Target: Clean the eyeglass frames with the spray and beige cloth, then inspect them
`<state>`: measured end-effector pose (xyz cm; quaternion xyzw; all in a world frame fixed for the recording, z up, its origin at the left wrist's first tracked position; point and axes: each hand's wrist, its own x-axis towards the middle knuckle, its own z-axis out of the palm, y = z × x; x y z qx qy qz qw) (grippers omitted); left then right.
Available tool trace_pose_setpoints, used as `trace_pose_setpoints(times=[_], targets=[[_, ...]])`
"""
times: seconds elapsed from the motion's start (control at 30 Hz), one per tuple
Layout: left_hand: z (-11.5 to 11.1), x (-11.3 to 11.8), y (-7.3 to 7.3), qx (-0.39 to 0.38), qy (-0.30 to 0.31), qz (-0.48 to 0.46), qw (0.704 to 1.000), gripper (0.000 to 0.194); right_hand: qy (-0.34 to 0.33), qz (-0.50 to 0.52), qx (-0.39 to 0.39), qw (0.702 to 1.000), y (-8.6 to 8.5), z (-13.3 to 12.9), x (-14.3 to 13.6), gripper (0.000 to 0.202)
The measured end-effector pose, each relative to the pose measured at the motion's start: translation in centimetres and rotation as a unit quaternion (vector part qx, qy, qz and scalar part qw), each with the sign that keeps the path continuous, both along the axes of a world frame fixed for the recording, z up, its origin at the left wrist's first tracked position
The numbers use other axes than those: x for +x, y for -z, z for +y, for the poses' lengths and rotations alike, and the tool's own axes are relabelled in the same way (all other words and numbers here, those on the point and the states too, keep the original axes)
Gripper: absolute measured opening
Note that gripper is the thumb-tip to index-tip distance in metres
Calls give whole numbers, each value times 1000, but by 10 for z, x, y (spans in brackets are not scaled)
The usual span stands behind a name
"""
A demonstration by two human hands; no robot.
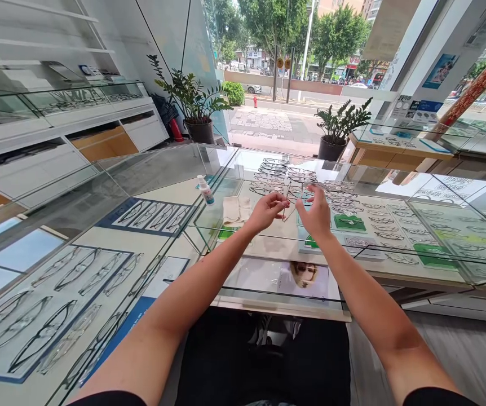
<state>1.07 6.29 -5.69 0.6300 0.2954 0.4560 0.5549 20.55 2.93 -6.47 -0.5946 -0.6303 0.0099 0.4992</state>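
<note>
Above the glass counter [251, 276], my left hand [268, 211] pinches a thin-framed pair of eyeglasses [286, 213] between thumb and fingers. The frame stands tilted in the space between both hands, and its fine outline partly blends with the displayed glasses behind. My right hand [317, 214] is just to the right of it, thumb and index finger curved and apart; contact with the frame cannot be made out. A folded beige cloth [235, 210] lies on the counter left of my left hand. Beyond the cloth stands a small white spray bottle [205, 190].
Rows of eyeglasses [272, 167] lie ahead in the display, with green cases [349, 222] on the right. More frames lie on a tray [111, 256] under glass at left. Potted plants [200, 131] flank the opening. A purple picture card [304, 280] lies near the front edge.
</note>
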Motion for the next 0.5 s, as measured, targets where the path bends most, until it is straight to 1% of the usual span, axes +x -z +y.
trace_pose_setpoints(times=[0.2, 0.27, 0.37, 0.5], targets=[[6, -2, -1, -23, -59, -52, 997, 66, 32, -73, 10, 997, 7, 5, 5, 62], [8, -4, -2, -29, -73, -69, 995, 67, 35, -86, -2, 996, 9, 5, 5, 61], [9, -5, -3, -32, -86, -84, 992, 66, 21, -97, -24, 995, 11, 5, 4, 58], [6, -7, -2, -34, -80, -70, 994, 65, 6, -101, -51, 994, 8, 0, 2, 56]])
